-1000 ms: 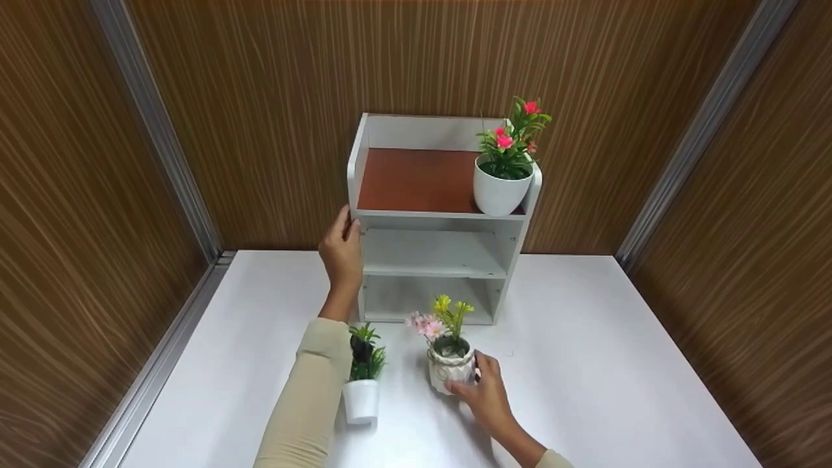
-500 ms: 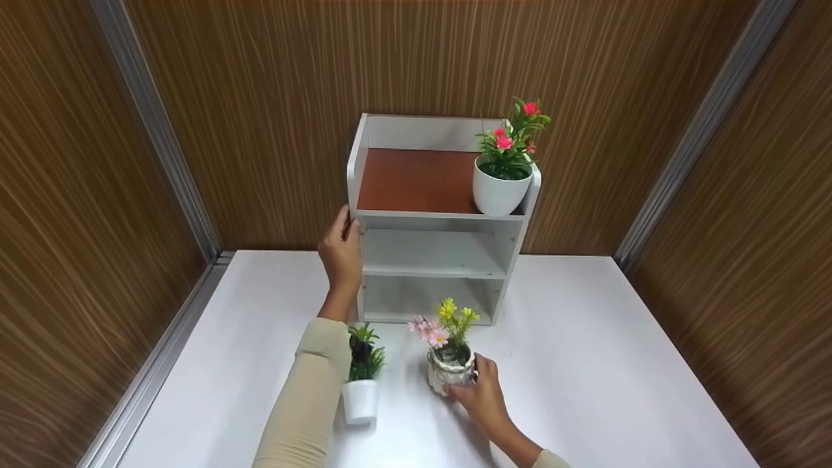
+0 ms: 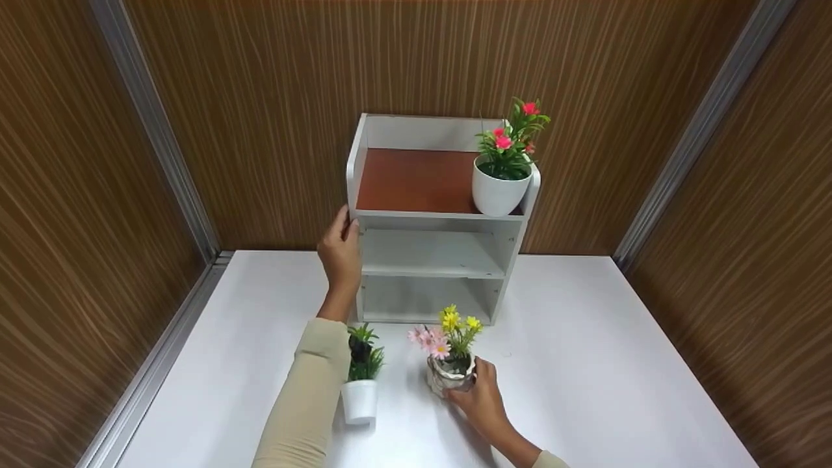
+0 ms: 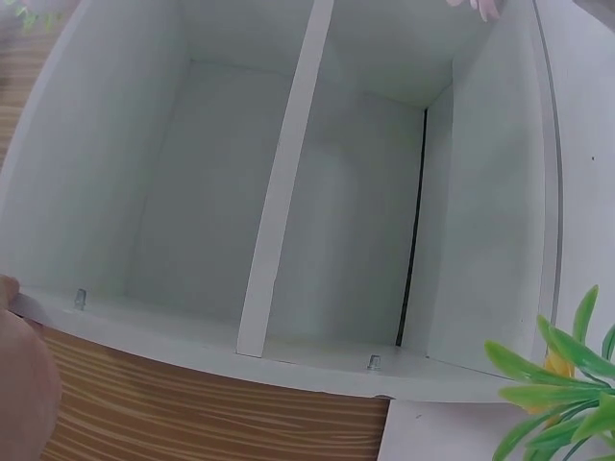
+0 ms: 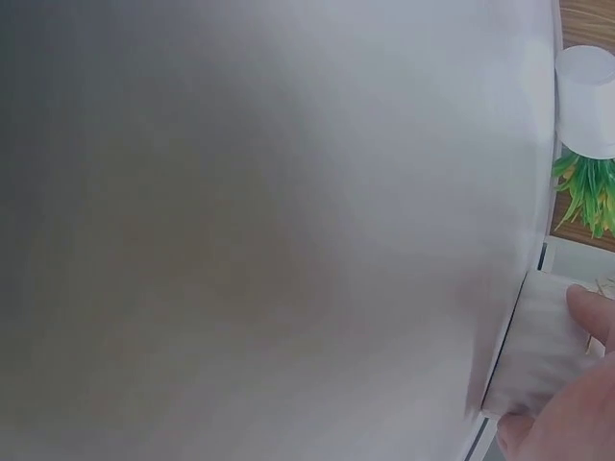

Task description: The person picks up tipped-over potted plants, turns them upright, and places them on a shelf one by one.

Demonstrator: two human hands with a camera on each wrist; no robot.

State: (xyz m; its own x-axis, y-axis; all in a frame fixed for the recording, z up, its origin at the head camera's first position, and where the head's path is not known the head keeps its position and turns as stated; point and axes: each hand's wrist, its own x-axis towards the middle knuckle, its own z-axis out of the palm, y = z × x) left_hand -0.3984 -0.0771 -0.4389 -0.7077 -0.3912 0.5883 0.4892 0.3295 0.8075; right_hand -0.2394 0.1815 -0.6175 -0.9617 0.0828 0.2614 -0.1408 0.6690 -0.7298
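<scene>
In the head view, my left hand [image 3: 341, 253] grips the left side panel of a white three-level shelf unit [image 3: 442, 215], its thumb at the front edge. Part of that hand also shows at the left wrist view's lower left. My right hand [image 3: 480, 404] holds a small whitish flower pot [image 3: 439, 382] by its right side, thumb in front. Pink and yellow artificial flowers [image 3: 441, 349] rise from this pot, which tilts over the table before the shelf. The right wrist view catches the hand [image 5: 572, 408] around the pot [image 5: 538, 351].
A white pot with red flowers [image 3: 500, 195] stands at the right of the shelf's brown top. On the table, a small white pot with green leaves [image 3: 359, 400] sits beside my left sleeve. Wood-patterned walls [image 3: 279, 130] enclose the back and sides.
The flower pot in my right hand has tipped, so its rim slants more and its flowers lean lower and slightly to the right. My left hand keeps its place on the shelf unit.
</scene>
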